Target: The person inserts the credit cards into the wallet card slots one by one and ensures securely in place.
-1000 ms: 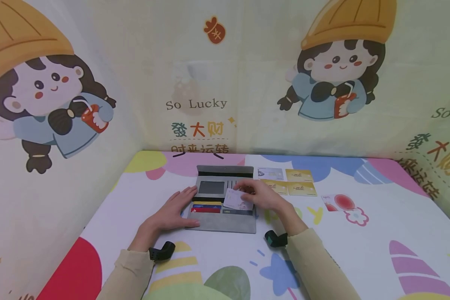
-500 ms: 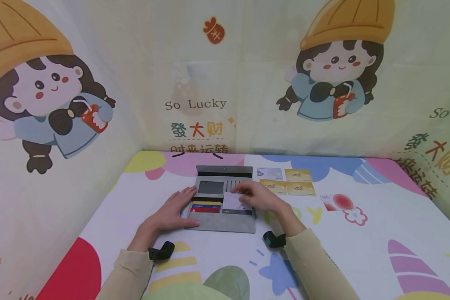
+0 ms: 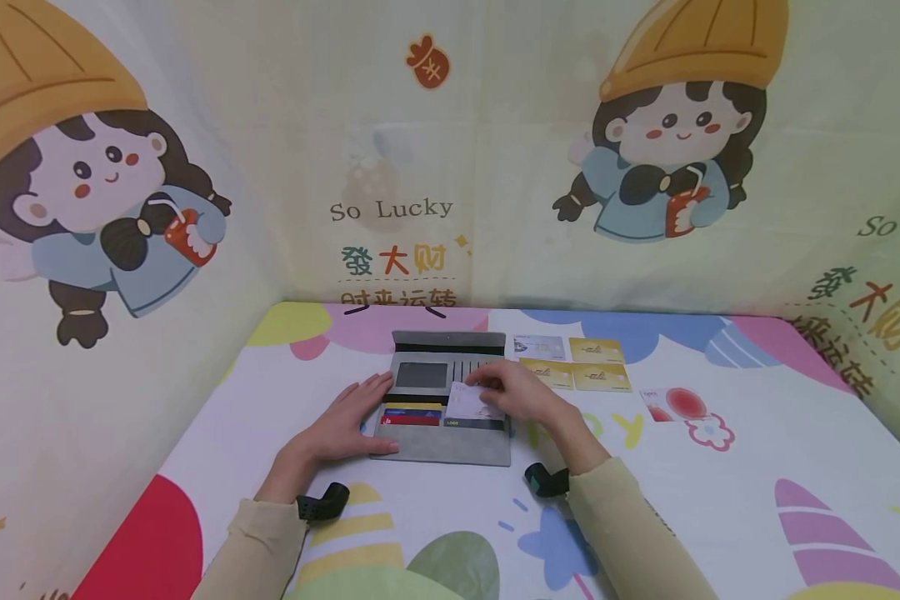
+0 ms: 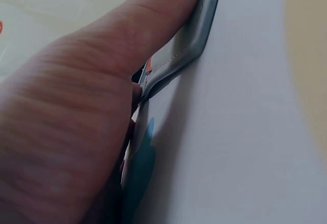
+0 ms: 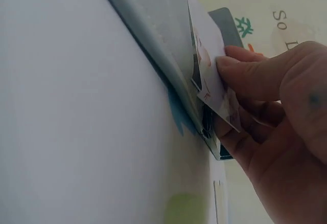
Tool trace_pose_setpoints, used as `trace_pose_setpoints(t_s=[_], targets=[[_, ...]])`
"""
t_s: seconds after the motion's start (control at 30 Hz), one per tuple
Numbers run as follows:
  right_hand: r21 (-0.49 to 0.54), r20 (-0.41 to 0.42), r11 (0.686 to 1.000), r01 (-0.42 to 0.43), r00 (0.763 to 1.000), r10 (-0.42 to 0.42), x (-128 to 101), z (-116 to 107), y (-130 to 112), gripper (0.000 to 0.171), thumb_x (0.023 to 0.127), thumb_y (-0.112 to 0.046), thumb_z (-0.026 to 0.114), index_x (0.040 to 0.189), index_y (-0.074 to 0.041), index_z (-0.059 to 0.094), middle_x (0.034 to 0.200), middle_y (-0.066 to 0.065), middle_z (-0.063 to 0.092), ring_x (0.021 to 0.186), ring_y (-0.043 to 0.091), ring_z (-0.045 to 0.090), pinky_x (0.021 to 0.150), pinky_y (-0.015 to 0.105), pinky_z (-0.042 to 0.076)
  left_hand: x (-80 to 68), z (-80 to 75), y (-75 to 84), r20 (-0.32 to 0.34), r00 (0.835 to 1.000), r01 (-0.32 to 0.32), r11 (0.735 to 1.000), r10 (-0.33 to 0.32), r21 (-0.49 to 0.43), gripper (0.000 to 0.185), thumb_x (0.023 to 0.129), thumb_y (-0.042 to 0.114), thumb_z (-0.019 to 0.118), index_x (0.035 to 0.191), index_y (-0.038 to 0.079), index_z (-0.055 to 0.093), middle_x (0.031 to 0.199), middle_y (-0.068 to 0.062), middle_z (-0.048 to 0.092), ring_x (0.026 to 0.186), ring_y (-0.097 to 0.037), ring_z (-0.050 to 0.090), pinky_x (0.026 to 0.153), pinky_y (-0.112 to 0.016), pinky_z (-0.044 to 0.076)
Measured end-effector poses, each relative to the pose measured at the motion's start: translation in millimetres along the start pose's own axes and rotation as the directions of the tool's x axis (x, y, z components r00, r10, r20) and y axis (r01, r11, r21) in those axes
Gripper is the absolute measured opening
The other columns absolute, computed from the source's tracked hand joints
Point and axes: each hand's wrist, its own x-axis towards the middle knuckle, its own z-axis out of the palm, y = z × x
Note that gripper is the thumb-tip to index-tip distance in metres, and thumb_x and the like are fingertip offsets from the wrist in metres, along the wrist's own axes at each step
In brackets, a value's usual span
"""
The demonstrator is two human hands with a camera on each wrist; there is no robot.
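Note:
A grey wallet [image 3: 420, 448] lies unfolded on the table, several cards [image 3: 412, 412] tucked in its lower left slots. My left hand [image 3: 342, 422] rests on the wallet's left edge with fingers spread, and its thumb presses the lower corner, as the left wrist view also shows. My right hand [image 3: 523, 392] pinches a white card [image 3: 468, 402] between thumb and fingers over the lower right slot. In the right wrist view that card [image 5: 209, 55] tilts above the wallet, its lower edge at the dark card [image 3: 474, 424] in the slot. Whether it has entered the slot cannot be told.
Right of the wallet lie a silver card [image 3: 540, 347] and several gold cards [image 3: 602, 377] in two rows. A red and white card [image 3: 673, 405] lies farther right. A patterned cloth covers the table [image 3: 420, 517]; a printed curtain [image 3: 510, 167] hangs behind.
The white card has straightened and come down onto the lower right slot, then shifted slightly up and right with my right hand. My left hand has stayed in place.

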Motion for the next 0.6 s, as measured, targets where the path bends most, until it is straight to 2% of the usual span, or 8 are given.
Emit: trace_pose_setpoints(t_s=[0.47,0.6], targets=[[-0.007,0.027,1.000,0.001,1.000,-0.001,2.4,2.7,-3.9,0.029,0.094,0.002,0.067,0.118,-0.012,0.074,0.112,-0.001,0.067,0.097,0.018,0.056,0.088,0.033,0.052,1.5,-2.1,-0.1,-0.001,1.000,0.002,1.000,-0.002,0.000,0.108,0.077,0.058,0.079,0.159,0.007,0.030,0.165,-0.010,0.025,0.153,-0.032,0.014,0.122,-0.054,0.006],[-0.035,0.037,0.999,0.040,0.999,-0.039,2.6,1.7,-3.2,0.027,0.094,0.002,0.067,0.117,-0.010,0.075,0.107,-0.001,0.065,0.094,0.017,0.055,0.084,0.031,0.051,1.5,-3.1,0.2,-0.001,1.000,-0.001,1.000,0.001,-0.003,0.108,0.077,0.057,0.079,0.159,0.007,0.030,0.165,-0.010,0.025,0.153,-0.032,0.014,0.122,-0.054,0.007]])
